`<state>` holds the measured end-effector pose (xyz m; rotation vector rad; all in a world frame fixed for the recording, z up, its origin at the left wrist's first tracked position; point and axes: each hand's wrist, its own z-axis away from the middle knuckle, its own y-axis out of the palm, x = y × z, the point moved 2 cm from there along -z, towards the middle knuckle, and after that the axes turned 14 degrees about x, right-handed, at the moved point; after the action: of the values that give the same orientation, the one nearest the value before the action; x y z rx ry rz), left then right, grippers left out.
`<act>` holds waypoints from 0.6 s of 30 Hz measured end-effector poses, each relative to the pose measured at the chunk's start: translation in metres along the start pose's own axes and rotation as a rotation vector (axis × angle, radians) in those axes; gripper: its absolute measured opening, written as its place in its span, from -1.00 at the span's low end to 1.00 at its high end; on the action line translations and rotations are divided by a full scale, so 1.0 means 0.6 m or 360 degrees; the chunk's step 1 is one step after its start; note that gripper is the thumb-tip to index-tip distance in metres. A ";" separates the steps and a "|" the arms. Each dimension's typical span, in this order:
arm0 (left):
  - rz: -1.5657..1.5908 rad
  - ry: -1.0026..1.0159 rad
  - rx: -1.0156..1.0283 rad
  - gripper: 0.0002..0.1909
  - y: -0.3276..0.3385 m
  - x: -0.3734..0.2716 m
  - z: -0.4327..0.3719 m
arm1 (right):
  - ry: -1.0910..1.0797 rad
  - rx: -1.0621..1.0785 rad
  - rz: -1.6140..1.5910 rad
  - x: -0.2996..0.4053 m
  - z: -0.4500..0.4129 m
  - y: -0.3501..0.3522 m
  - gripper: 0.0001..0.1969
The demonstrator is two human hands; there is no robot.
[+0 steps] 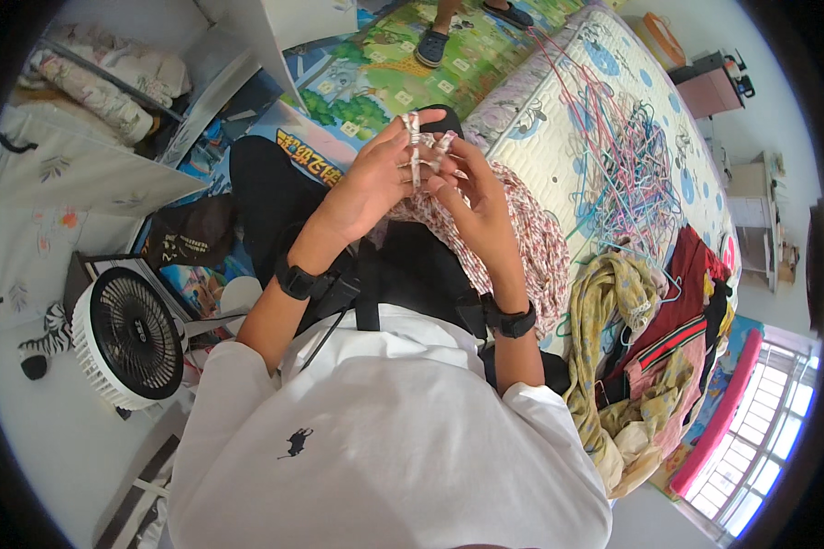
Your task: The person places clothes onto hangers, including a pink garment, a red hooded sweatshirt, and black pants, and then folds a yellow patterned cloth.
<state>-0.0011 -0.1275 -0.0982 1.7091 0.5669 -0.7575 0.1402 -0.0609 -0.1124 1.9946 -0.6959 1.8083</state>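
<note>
A pale, patterned fabric strip (415, 152) is looped around the fingers of my left hand (371, 182), whose palm faces up. My right hand (477, 206) has its fingertips on the same strip close to those loops, its thumb and fingers curled around it. Some of the strip between the fingers is hidden. Below and to the right of both hands, a thick skein of red-and-white patterned fabric yarn (537, 240) hangs over my lap and against the mattress edge. Dark trousers (412, 264) cover my legs.
On the mattress (522, 137) to the right lie a tangled heap of coloured wire hangers (635, 171) and a pile of clothes (659, 350). A white fan (134, 336) stands at the left near an open cabinet (96, 165). Another person's feet (434, 48) are on the play mat (378, 75).
</note>
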 end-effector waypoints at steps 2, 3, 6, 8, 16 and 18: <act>-0.0099 0.0048 -0.0037 -0.35 -0.005 -0.004 0.001 | -0.0042 0.0052 0.0062 0.007 0.003 -0.003 -0.56; -0.0078 0.0050 -0.0068 -0.28 -0.006 -0.007 0.004 | -0.0081 0.0135 0.0128 0.010 0.004 -0.005 -0.56; -0.0104 0.0150 -0.0135 -0.22 -0.010 -0.018 0.005 | 0.0065 0.0264 0.0042 -0.010 0.029 -0.033 -0.63; -0.0164 0.0197 -0.0142 -0.20 -0.023 -0.034 0.008 | 0.0159 0.0281 0.0057 -0.011 0.043 -0.064 -0.70; 0.0050 0.0425 -0.0165 -0.20 -0.083 -0.113 0.047 | 0.0377 -0.1042 0.0173 -0.138 0.142 -0.437 -0.83; 0.0090 0.0541 -0.0336 -0.17 -0.084 -0.132 0.060 | 0.0285 -0.1220 0.0291 -0.184 0.165 -0.545 -0.83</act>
<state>-0.0972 -0.1483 -0.0790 1.6565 0.7983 -0.3520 0.4028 0.1622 -0.2133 1.2800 -1.2999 1.4569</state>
